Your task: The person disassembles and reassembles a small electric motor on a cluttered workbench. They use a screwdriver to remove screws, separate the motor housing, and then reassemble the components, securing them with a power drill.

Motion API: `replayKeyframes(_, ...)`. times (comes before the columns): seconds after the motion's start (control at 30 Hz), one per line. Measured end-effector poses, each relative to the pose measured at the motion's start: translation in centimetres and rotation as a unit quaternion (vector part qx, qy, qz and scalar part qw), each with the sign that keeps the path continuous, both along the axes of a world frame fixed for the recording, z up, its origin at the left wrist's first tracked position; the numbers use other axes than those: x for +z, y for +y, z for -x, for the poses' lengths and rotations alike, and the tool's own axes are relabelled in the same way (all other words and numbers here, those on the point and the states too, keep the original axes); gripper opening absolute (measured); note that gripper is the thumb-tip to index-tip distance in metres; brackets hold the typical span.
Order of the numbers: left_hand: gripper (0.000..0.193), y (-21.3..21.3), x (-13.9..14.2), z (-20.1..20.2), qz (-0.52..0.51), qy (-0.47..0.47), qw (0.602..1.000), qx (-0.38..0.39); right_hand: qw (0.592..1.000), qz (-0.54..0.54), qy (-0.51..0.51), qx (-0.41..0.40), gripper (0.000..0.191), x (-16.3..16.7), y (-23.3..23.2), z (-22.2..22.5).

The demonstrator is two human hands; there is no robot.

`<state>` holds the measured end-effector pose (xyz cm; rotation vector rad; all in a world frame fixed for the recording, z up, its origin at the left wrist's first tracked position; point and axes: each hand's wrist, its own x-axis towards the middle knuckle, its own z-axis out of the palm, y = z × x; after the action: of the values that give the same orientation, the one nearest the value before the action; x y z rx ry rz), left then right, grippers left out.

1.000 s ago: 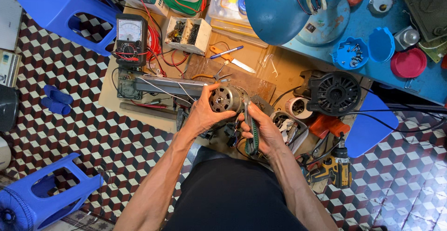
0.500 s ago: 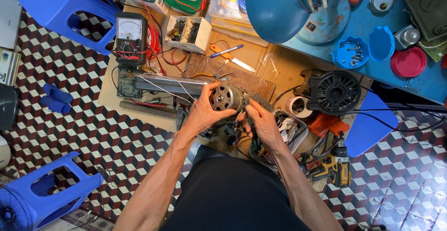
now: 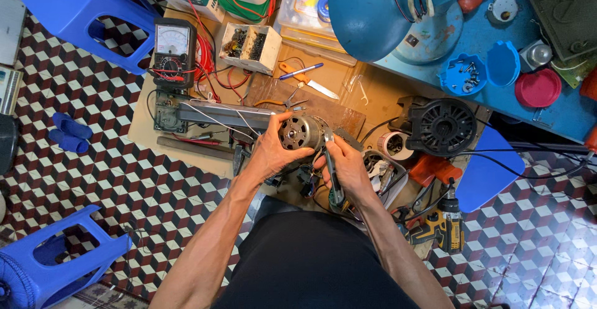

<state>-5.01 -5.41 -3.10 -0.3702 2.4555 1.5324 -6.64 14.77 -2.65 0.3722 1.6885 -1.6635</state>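
Note:
My left hand [image 3: 272, 151] grips a small round metal electric motor [image 3: 300, 131] from its left side, holding it above a low wooden board [image 3: 186, 136]. My right hand [image 3: 349, 168] holds a pair of pliers with dark green handles [image 3: 334, 173], their jaws up against the right side of the motor. Thin wires run from the motor to the left, over a grey metal bar [image 3: 217, 117].
An analog multimeter [image 3: 173, 50] with red leads stands at the board's far left. A black motor housing [image 3: 440, 126], a tape roll [image 3: 395, 145] and a cordless drill [image 3: 443, 227] lie to the right. Blue plastic stools [image 3: 81, 10] stand on the tiled floor; a blue table [image 3: 497, 29] is at upper right.
My right hand has shifted slightly up and toward the motor with the pliers, their jaws now against its side. My left hand keeps hold of the motor.

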Motion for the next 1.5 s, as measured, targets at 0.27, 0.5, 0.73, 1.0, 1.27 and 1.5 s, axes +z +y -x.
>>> replayKeyframes(0.27, 0.096, 0.0, -0.3, -0.1, 0.007, 0.019, 1.000, -0.004, 0.999, -0.035, 0.001, 0.009, 0.045, 0.6, -0.4, -0.2)
replayKeyframes(0.5, 0.095, 0.0, -0.4, -0.1, 0.002, 0.025, 1.000, -0.001, 0.979, -0.140, 0.140, 0.040, 0.046, 0.3, -0.8, -0.9)
replayKeyframes(0.73, 0.103, 0.4, -1.2, -0.1, 0.027, 0.099, 0.994, -0.021, 0.971, -0.170, 0.166, 0.026, 0.045, 0.9, -1.3, -1.3)
replayKeyframes(1.0, 0.096, 0.8, -0.1, 0.5, 0.046, 0.015, 0.999, -0.007, 0.996, 0.029, -0.067, -0.047, 0.040, 1.1, -0.6, 0.1)
replayKeyframes(1.27, 0.093, 0.8, 0.4, 0.7, 0.044, 0.017, 0.999, -0.002, 0.992, -0.094, 0.083, -0.001, 0.043, 1.2, -1.2, -0.8)
replayKeyframes(1.5, 0.094, 0.8, 0.2, 0.7, 0.056, 0.011, 0.998, -0.001, 0.950, -0.218, 0.221, 0.028, 0.040, -0.3, -1.7, -1.3)
